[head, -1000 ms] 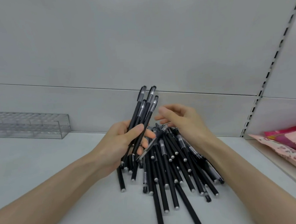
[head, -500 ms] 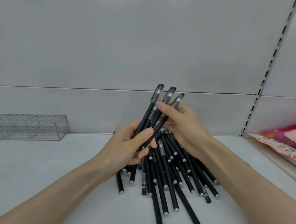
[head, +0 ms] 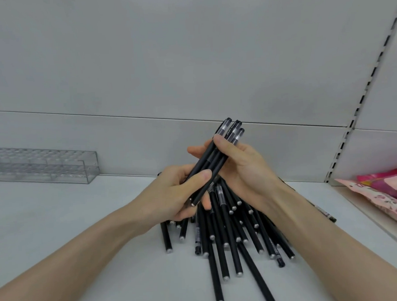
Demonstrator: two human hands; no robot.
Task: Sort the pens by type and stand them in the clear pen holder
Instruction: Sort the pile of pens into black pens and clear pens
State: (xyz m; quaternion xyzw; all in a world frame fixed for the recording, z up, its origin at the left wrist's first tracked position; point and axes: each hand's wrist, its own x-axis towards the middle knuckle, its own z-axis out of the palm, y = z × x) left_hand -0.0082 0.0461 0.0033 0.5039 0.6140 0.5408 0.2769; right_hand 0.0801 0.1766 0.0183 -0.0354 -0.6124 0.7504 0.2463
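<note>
A small bundle of black pens [head: 213, 162] with clear caps is held up above the shelf, tilted to the upper right. My left hand [head: 179, 195] grips its lower end, thumb across the barrels. My right hand [head: 242, 168] curls round the upper part, just below the caps. Under both hands lies a pile of black pens [head: 230, 236] fanned out on the white shelf [head: 69, 228]. The clear pen holder [head: 42, 166] stands at the far left against the back wall, with no pens showing in it.
Pink packets [head: 386, 192] lie on the neighbouring shelf at the right. One stray pen [head: 325, 213] lies past my right forearm. A slotted upright [head: 361, 100] divides the back panels at the right.
The bundle has risen off the pile and swung to the right. My right hand came up from the pile and closed round the bundle's upper part.
</note>
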